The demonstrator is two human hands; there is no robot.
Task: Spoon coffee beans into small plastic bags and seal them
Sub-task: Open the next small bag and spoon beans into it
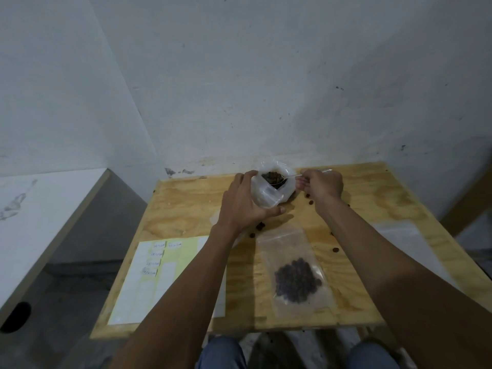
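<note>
At the far edge of the plywood surface [359, 198], close to the white wall, the left hand [243, 206] curls around the side of a clear plastic bag [266, 194] that stands open at the top, the thumb pressed against its near face and the fingers wrapped behind it. Dark coffee beans [271, 177] show through the mouth of that bag. The right hand [323, 183] pinches the handle of a small spoon [288, 177] between thumb and fingers, and the bowl of the spoon reaches into the bag's opening, right among the beans — whether the bowl is loaded cannot be told at this size. Nearer the person, a second small bag [292, 270] lies flat on the surface, between the two forearms, with a dark heap of beans gathered in its lower half; whether its strip is pressed closed is not clear. A few loose beans [259, 226] are scattered on the wood around the held bag and toward the flat one. To the left lies a pale yellow label sheet [149, 283] carrying several small white labels with handwriting too small to read. At the right edge of the surface a sheet of clear plastic [399, 230] rests flat. Blue-clad knees [221, 352] show below the near edge.
</note>
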